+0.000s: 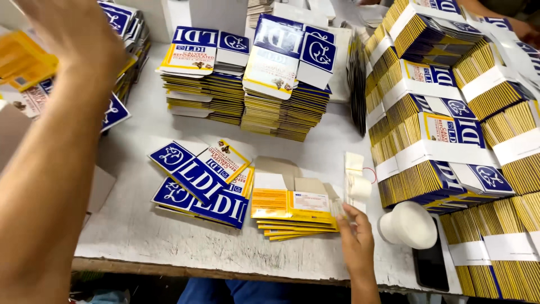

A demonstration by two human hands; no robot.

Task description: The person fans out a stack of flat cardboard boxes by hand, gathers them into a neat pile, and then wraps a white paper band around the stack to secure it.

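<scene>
Cardboard fills my view: flat, unfolded yellow-and-blue carton blanks everywhere on the scuffed white worktable (169, 236). My right hand (355, 239) rests at about five o'clock, its fingers lightly curled and pinching the right edge of the small yellow stack of flat carton blanks (292, 211). That stack lies just at nine o'clock from the hand, touching the fingertips, with its long axis running three to nine o'clock and its grey flaps pointing to twelve. My left hand (73, 39) is raised at ten o'clock, fingers spread, holding nothing, well apart from the stack, so the right is nearer. A fanned blue pile of blanks (202, 186) sits beside the stack at nine o'clock. A white paper band roll (358, 186) stands just above my fingers.
</scene>
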